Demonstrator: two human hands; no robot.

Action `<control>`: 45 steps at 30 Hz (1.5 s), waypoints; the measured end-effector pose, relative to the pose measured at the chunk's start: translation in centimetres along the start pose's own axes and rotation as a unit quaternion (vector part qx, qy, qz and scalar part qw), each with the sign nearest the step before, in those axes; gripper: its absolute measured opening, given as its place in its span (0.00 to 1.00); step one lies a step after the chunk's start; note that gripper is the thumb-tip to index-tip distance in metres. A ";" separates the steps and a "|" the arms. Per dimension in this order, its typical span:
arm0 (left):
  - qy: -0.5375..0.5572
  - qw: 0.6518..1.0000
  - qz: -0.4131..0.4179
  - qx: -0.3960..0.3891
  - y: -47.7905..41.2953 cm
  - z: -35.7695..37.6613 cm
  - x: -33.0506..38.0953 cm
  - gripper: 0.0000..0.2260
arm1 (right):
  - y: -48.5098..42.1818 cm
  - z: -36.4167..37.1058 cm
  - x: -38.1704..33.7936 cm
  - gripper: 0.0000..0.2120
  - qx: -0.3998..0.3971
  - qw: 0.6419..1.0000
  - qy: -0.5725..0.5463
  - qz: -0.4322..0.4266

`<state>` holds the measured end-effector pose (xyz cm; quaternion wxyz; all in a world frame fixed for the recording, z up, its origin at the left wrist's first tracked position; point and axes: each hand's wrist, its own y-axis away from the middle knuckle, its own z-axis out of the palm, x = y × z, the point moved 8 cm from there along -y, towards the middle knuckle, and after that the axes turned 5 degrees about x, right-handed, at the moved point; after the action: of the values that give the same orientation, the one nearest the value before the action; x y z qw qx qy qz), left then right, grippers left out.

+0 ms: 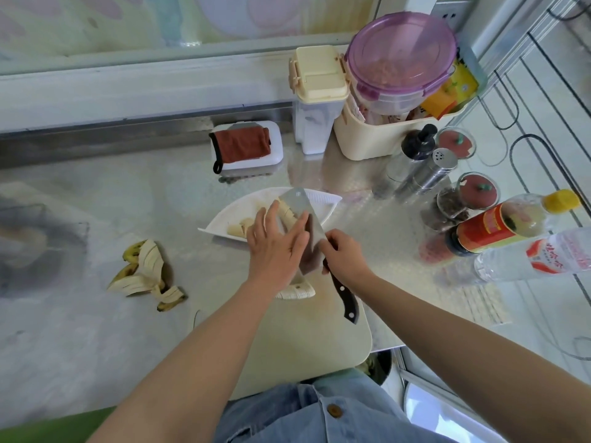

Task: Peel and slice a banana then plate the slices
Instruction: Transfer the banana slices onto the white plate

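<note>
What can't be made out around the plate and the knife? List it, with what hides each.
Head view:
Slices on the cleaver: the left hand covers most, so no count.
Banana piece on the cutting board: partly under the left wrist and blade.
Plate: near rim behind hand and cleaver.
Dark shape at the left edge: blurred.
</note>
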<state>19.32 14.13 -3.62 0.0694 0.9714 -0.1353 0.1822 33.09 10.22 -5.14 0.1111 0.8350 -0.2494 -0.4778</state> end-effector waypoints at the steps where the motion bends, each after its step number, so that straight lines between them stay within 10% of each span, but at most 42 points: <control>1: 0.006 1.000 -0.014 -0.011 0.1 0.3 0.0 0.22 | 0.2 0.4 0.1 0.09 -0.008 1.000 -0.014 0.008; 30: 0.010 0.994 -0.090 -0.058 -1.8 1.1 -2.4 0.23 | -0.1 -3.2 0.9 0.08 0.068 0.997 -0.030 0.007; 39: 0.021 0.988 -0.023 0.154 1.0 -3.9 -3.1 0.09 | 0.1 -4.9 2.1 0.06 -0.028 0.996 -0.084 -0.017; 45: 0.029 0.985 -0.059 0.162 6.7 -2.9 -5.1 0.14 | 0.2 -6.1 3.4 0.09 -0.094 0.987 0.095 -0.084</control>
<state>11.87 9.53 -2.28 -0.0741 0.9705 -0.0447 0.2249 39.68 7.94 -4.44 0.1713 0.8804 -0.1206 -0.4254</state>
